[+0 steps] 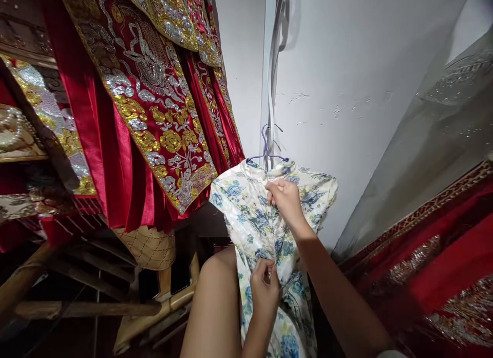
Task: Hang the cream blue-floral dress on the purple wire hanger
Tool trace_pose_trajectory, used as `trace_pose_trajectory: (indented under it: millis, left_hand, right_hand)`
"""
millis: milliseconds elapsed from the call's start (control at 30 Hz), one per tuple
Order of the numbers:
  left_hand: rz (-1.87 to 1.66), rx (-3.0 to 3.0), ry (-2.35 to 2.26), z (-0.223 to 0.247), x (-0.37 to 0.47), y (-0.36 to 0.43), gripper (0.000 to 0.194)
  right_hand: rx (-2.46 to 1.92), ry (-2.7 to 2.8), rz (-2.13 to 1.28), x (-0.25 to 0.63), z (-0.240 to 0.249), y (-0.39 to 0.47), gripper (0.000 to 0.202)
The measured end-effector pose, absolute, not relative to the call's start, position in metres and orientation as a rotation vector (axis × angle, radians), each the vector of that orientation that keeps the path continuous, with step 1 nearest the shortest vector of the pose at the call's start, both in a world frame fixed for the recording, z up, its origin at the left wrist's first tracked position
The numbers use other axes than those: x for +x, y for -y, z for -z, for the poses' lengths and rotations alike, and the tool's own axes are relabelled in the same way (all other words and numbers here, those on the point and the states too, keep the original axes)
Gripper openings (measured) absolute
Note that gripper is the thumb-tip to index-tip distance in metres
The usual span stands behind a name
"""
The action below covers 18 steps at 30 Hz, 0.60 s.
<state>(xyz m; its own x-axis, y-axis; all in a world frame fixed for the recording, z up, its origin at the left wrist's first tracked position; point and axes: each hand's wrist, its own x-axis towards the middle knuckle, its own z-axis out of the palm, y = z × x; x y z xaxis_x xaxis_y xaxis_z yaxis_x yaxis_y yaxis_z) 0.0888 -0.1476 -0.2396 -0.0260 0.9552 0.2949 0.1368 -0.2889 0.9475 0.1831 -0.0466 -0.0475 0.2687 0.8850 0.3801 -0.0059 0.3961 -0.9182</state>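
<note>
Hanging floral dress, both hands pinching its front

Looking down, I see a white dress with blue and yellow flowers [252, 219] hanging on a thin blue hanger [265, 147] against the pale wall [346, 91], hooked near some flat white cords [271, 65] that run up the corner. My right hand [285, 201] is up near the collar, fingers closed on the cloth just below the neckline. My left hand [265, 288] sits lower on the dress front, fingers pinched together on a fold of the fabric.

Crowding in from the left are red robes with heavy gold and silver embroidery [154, 101]; their lower edge hangs just beside the dress's left shoulder. Below them I make out a quilted tan cushion [148, 247] and wooden rails [88, 309] in shadow. On the right, a clear plastic cover [431, 137] lies over another red embroidered garment [442, 255].

My forearms cover the middle of the dress, and its hem runs off the bottom edge. Whatever the fingers hold beyond cloth is too small for me to tell. My knee [215, 276] hides the dress's lower left side.
</note>
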Motion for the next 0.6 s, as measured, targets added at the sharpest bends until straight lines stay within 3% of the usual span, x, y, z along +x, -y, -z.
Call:
trace_pose_trajectory:
  millis: [200,467,600]
  left_hand:
    - [-1.312,1.585,-1.103,0.229,0.089,0.137,0.016]
    - [-1.751,1.913,-0.938,0.073,0.059,0.07,0.033]
    - [-1.675,2.335,-0.895,0.024,0.065,0.039,0.019]
  right_hand:
    - [-0.879,1.161,-0.758,0.186,0.024,0.038,0.022]
    - [-0.819,1.167,-0.804,0.2,0.029,0.055,0.016]
    - [-0.817,1.239,-0.781,0.2,0.031,0.053,0.017]
